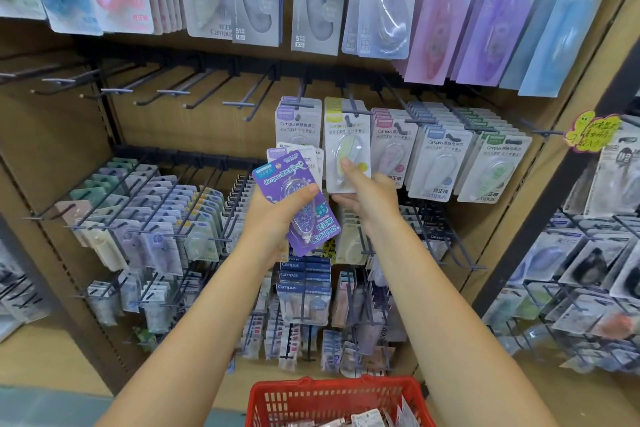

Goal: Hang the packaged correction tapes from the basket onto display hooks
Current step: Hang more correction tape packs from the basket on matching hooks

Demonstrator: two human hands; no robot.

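My left hand (277,215) grips a small fan of packaged correction tapes, with a purple Campus pack (301,204) in front and white-carded packs behind it. My right hand (367,198) pinches the lower part of a yellow-topped correction tape pack (346,146) that hangs on a display hook (353,113) in the middle row. A red basket (332,399) sits at the bottom centre below my arms, with several more packs inside it.
Several bare hooks (166,92) jut out on the left of the middle row. Filled hooks of Campus packs (440,159) run to the right. Larger packs hang along the top row, and dense rows of stock fill the lower hooks and the right-hand rack.
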